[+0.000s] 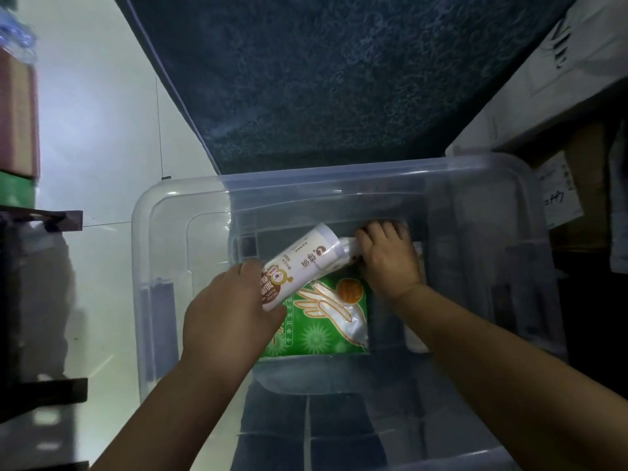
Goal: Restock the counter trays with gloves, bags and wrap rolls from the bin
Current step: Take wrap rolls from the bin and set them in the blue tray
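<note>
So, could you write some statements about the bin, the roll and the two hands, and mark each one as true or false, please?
1. The left hand grips the white roll at its near end. True.
2. The green glove packet lies on a counter tray. False: it lies on the floor of the clear bin, under the roll.
3. The right hand is outside the bin. False: it reaches inside, at the roll's far end.
4. The roll is slanted over the glove packet. True.
</note>
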`<state>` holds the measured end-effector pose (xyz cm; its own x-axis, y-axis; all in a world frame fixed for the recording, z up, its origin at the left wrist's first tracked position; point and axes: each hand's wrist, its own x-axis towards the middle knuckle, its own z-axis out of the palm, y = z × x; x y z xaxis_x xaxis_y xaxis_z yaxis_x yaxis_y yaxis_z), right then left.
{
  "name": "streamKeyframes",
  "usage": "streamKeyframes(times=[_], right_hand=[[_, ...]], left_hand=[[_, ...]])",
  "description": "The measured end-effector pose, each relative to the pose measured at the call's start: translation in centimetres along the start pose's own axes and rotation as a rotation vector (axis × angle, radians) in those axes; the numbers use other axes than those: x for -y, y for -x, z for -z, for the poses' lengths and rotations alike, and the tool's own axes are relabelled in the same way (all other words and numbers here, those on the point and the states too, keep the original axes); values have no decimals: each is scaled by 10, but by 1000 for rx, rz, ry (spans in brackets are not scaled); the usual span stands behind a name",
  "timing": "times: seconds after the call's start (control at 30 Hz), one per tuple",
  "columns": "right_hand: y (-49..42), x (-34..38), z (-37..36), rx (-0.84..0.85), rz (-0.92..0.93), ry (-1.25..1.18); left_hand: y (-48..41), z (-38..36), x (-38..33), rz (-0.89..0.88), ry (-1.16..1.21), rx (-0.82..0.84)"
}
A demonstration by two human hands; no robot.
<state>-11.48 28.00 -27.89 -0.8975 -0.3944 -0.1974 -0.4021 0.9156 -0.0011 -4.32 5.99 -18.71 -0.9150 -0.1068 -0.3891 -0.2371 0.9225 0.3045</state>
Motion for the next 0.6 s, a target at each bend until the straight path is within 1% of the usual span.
streamKeyframes(times=[0.13, 0.2, 0.3, 0.4, 0.6], right_hand=[[16, -1, 46, -39, 32, -175], [32, 0, 80, -32, 8, -259], [65, 3, 138, -46, -131, -362], [105, 4, 194, -86, -297, -385], [212, 0, 293, -184, -553, -393]], left_hand=[[11, 36, -6, 19, 113, -112], [20, 58, -13, 18, 136, -140], [38, 94, -26, -28, 132, -146], [57, 131, -46, -121, 136, -154], [100, 184, -122, -355, 192, -129]])
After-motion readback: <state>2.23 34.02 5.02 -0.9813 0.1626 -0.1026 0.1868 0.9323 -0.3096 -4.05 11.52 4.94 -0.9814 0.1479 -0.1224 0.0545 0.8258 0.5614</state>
